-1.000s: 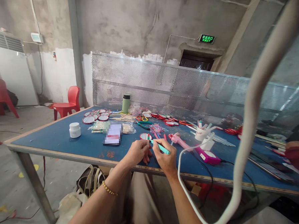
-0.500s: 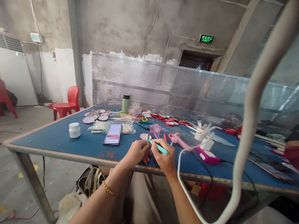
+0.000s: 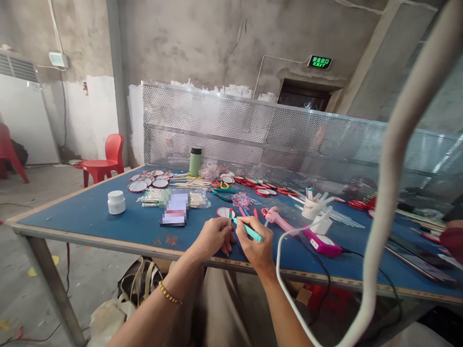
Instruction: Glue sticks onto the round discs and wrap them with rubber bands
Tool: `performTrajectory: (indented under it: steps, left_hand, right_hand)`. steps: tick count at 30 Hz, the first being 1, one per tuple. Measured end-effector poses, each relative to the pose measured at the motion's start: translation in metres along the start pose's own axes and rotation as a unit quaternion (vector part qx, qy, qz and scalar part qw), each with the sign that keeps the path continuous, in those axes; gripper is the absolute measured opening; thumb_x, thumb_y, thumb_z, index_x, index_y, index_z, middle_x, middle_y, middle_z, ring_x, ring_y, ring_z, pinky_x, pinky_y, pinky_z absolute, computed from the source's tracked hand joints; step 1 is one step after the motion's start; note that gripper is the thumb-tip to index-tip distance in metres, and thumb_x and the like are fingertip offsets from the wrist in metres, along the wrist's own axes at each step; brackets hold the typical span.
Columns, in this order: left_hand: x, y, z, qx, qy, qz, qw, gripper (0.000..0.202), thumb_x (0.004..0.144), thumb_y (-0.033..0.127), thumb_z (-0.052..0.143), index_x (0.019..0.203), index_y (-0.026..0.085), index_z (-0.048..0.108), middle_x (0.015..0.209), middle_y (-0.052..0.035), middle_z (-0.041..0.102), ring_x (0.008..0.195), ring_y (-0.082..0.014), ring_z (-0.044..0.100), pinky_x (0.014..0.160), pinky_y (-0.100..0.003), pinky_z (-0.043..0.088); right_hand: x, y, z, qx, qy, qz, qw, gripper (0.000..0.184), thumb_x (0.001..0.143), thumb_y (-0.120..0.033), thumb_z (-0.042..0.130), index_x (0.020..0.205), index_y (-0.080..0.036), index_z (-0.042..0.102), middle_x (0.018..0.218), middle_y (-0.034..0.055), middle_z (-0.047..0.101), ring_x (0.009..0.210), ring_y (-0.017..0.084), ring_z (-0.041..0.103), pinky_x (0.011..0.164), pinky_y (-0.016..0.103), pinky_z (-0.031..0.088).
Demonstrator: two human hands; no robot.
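Observation:
In my right hand (image 3: 257,246) is a teal marker pen (image 3: 253,232), gripped like a writing tool with its tip toward the left. My left hand (image 3: 214,236) is closed beside it, near the table's front edge. Between its fingertips stands a thin stick (image 3: 230,215), green toward the top; its lower part is hidden by the fingers. The pen tip meets or nearly meets this stick; I cannot tell which. Just behind my hands lies a round white disc with a red rim (image 3: 222,212).
A phone (image 3: 175,208), a white jar (image 3: 116,202) and bagged sticks (image 3: 197,198) lie left. Pliers (image 3: 223,194) and small colourful bands (image 3: 243,199) lie behind. To the right are a pink-purple hot glue gun (image 3: 284,221) and a white cup (image 3: 310,208). A white bent tube (image 3: 370,270) crosses the foreground.
Hardly anything differs. The marker pen and my right hand have shifted very slightly right; my left hand keeps its place.

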State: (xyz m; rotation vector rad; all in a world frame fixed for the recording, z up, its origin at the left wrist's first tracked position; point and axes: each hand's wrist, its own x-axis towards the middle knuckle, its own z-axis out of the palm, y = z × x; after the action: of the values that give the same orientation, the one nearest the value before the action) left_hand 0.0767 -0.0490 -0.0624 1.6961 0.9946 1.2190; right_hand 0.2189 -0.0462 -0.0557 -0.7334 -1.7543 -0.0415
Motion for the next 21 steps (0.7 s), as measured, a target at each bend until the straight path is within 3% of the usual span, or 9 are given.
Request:
performTrajectory:
  steps: [21]
  left_hand:
    - [0.0009, -0.0034, 0.0018, -0.020, 0.001, 0.006, 1.000, 0.020, 0.082, 0.015, 0.042, 0.062, 0.018, 0.046, 0.045, 0.0033, 0.057, 0.036, -0.0096, 0.055, 0.035, -0.016, 0.041]
  right_hand:
    - [0.0007, 0.0040, 0.0014, 0.005, -0.024, 0.004, 1.000, 0.017, 0.088, -0.026, 0.053, 0.079, -0.018, 0.065, 0.072, 0.0034, 0.069, 0.062, 0.015, 0.063, 0.061, 0.025, 0.050]
